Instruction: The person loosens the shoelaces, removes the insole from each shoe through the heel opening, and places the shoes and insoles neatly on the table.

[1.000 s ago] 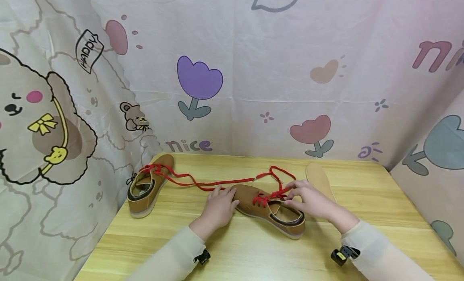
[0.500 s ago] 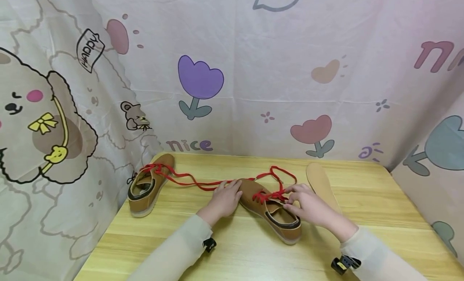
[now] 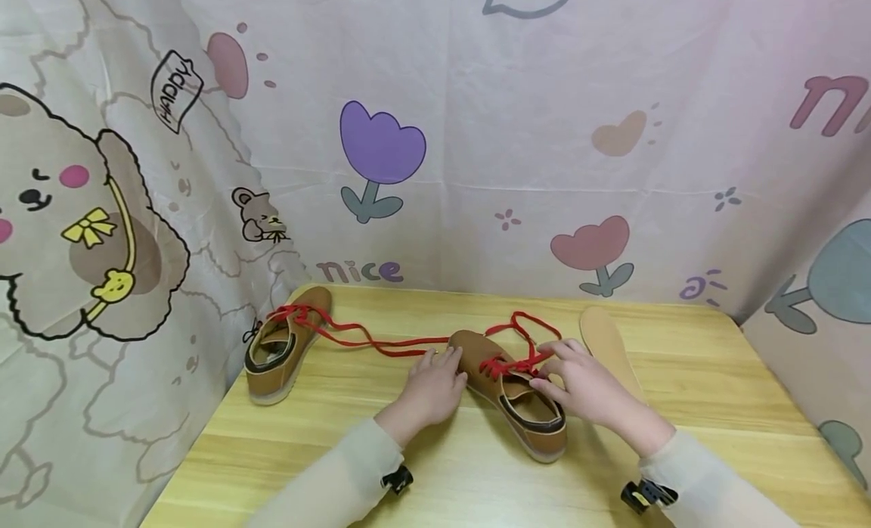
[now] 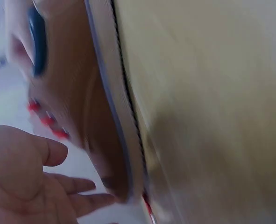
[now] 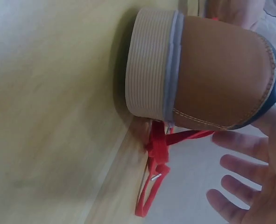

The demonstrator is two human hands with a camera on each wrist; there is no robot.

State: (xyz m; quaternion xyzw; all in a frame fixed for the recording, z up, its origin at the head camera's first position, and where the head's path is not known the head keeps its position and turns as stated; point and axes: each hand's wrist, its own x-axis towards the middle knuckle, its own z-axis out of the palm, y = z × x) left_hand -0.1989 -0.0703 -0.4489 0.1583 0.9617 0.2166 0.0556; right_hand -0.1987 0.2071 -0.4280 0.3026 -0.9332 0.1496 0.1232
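A brown leather shoe (image 3: 486, 367) with red laces (image 3: 503, 366) lies sole down at mid-table, toe pointing away and left. My left hand (image 3: 434, 388) touches the left side of its toe with fairly straight fingers; in the left wrist view, the thumb of that hand (image 4: 23, 179) stands apart from the shoe. At the right side of the shoe's opening, my right hand (image 3: 578, 380) pinches the collar edge, its thumb passing over the rim. From behind, the right wrist view shows the shoe's heel (image 5: 222, 72), the other fingers spread beside it.
A second brown shoe (image 3: 275, 377) with red laces stands at the table's left edge. Its long laces (image 3: 381, 345) stretch toward the first shoe. A tan insole (image 3: 608, 346) lies beyond my right hand. A printed cloth (image 3: 463, 135) hangs behind the wooden table (image 3: 701, 377).
The shoe has turned: its toe has moved away from me and its heel toward me. My left hand has followed the toe rightward and away. My right hand has stayed near the collar.
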